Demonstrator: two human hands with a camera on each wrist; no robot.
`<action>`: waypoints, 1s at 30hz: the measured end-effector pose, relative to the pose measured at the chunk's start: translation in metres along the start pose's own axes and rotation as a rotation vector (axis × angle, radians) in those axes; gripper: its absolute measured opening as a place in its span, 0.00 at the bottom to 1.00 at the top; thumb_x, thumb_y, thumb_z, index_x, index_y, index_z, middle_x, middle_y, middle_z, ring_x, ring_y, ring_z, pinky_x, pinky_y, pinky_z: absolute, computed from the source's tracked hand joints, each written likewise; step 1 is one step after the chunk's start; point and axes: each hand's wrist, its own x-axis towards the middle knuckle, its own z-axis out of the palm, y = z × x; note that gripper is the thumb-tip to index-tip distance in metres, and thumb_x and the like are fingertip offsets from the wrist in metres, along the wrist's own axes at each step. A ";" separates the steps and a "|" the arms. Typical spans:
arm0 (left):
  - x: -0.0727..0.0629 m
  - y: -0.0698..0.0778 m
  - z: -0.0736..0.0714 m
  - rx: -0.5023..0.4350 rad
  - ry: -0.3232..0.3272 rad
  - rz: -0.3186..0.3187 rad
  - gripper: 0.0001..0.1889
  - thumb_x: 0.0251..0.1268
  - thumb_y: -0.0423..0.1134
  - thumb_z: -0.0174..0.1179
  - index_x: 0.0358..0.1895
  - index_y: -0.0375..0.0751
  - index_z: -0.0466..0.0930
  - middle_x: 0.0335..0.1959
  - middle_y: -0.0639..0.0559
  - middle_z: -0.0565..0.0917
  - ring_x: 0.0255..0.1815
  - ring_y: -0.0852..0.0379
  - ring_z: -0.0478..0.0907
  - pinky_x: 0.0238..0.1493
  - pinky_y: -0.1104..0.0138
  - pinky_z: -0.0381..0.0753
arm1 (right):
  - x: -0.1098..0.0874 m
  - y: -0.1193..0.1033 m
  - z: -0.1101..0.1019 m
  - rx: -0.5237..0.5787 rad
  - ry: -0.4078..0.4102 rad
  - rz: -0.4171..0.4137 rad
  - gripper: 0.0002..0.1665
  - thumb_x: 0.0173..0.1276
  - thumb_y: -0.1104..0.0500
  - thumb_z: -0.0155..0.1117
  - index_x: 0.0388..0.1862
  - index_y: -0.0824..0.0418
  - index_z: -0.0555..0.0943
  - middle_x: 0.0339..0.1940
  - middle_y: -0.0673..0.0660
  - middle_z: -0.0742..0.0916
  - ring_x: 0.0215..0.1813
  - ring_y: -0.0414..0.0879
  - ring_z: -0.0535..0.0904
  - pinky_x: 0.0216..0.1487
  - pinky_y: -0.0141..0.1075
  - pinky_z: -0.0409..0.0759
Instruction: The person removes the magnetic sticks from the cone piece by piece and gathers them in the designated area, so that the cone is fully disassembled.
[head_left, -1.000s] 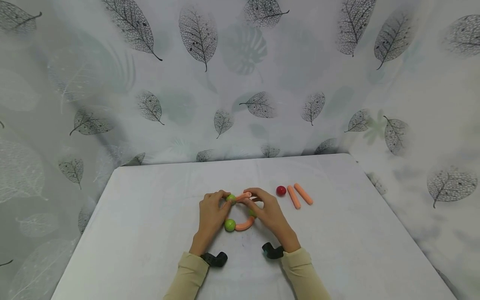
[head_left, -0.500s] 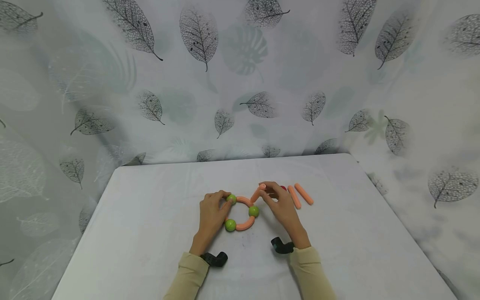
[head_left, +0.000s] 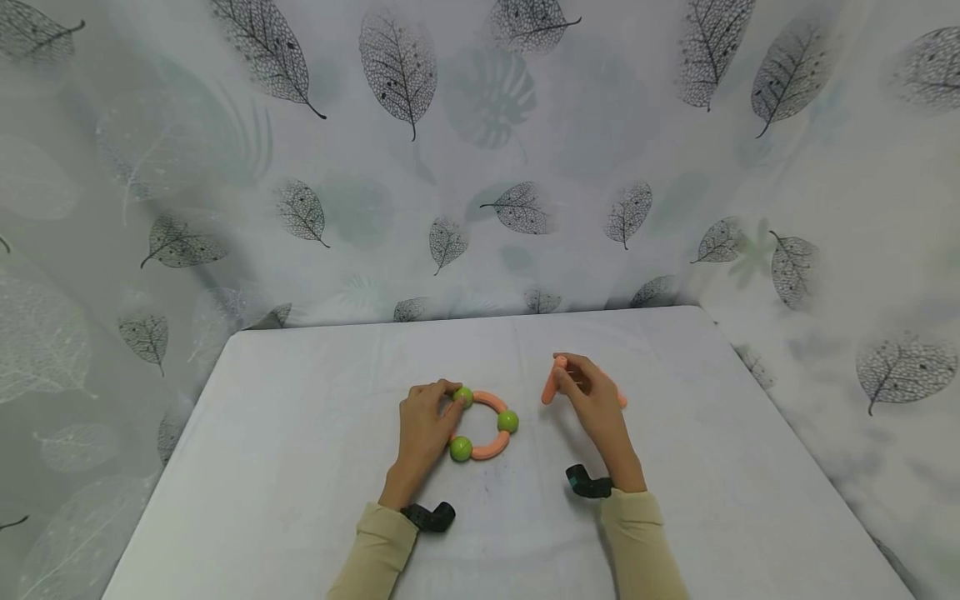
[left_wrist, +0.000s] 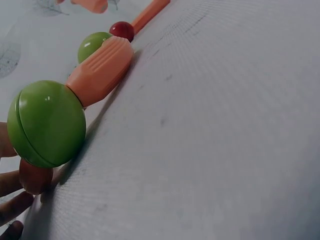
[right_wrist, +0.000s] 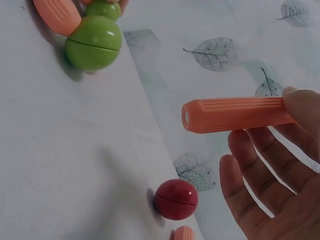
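Observation:
A ring [head_left: 491,452] of curved orange rods and green balls lies flat on the white table. My left hand [head_left: 426,423] pinches the green ball [head_left: 464,397] at the ring's far left between thumb and fingers, covering the ring's left side. My right hand [head_left: 597,408], off to the right of the ring, pinches a straight orange rod [head_left: 553,382] by one end. In the right wrist view that ribbed rod [right_wrist: 235,114] has a pale spot in its free end face. Below it on the table sits a red ball [right_wrist: 176,199], hidden by the right hand in the head view.
Another straight orange rod [head_left: 622,400] lies partly hidden behind the right hand; a rod end [right_wrist: 183,233] shows beside the red ball. The white table [head_left: 300,467] meets leaf-patterned cloth [head_left: 337,167] at its back and sides.
My right hand has moved from the ring's far side rightward, carrying the straight orange rod away and over the loose pieces. The left hand has stayed on the green ball.

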 end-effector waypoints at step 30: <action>-0.001 0.002 -0.007 -0.014 -0.029 -0.027 0.12 0.71 0.48 0.68 0.52 0.51 0.87 0.53 0.52 0.91 0.59 0.44 0.81 0.64 0.45 0.73 | -0.024 0.056 -0.087 0.610 0.414 0.167 0.23 0.78 0.61 0.62 0.68 0.65 0.73 0.57 0.58 0.84 0.57 0.45 0.88 0.57 0.34 0.86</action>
